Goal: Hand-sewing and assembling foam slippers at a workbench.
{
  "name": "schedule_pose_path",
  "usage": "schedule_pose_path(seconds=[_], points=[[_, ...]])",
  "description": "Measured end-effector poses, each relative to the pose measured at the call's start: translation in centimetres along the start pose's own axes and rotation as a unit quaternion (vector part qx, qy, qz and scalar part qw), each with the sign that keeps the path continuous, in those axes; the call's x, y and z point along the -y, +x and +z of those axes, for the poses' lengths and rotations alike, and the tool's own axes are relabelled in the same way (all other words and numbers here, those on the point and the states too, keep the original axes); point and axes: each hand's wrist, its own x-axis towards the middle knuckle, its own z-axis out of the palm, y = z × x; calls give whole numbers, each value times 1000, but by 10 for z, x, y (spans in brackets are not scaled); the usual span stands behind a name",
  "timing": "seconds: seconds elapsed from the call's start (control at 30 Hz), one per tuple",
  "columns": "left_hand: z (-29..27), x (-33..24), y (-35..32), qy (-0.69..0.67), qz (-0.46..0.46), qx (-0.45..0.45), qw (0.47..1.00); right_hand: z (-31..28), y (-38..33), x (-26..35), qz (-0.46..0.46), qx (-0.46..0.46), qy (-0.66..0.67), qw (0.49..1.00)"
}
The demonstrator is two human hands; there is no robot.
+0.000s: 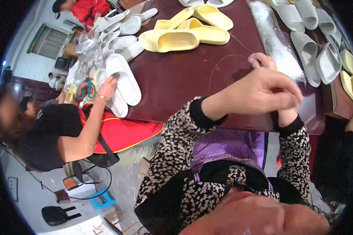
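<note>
My left hand [264,92] reaches across in front of my right one, above the table's near right part. Its fingers are curled together, and what they hold, if anything, is hidden. Partly behind it, my right hand [262,60] shows bent fingers pinched at the end of a thin clear strand [217,65], which curves out over the dark red table [168,78]. Just beyond my hands lies a plastic bag of fine white strands [276,43]. Farther off, two pairs of yellow slippers [180,41] rest on the tabletop, one partly on another.
Grey slippers [306,51] stand at the right beside a brown box [337,98] and more yellow slippers [351,84]. White slippers [125,80] line the left edge. There a co-worker's hand [108,88] touches them, another holding green-handled scissors [86,89]. A person in red [86,9] works farther back.
</note>
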Motion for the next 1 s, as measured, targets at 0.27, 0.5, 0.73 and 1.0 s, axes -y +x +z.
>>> schedule_pose_path(seconds=[0.27, 0.5, 0.73, 1.0], points=[[-34, 65, -54, 319, -138, -225, 910, 3, 4, -2, -116, -48, 75, 989], [-43, 104, -82, 203, -249, -282, 904, -1, 1, -3, -155, -54, 47, 985], [-41, 105, -92, 227, -220, -258, 913, 2, 4, -5, -170, -72, 52, 981], [-36, 103, -101, 234, -190, -249, 921, 6, 9, 6, -136, -3, 95, 986]])
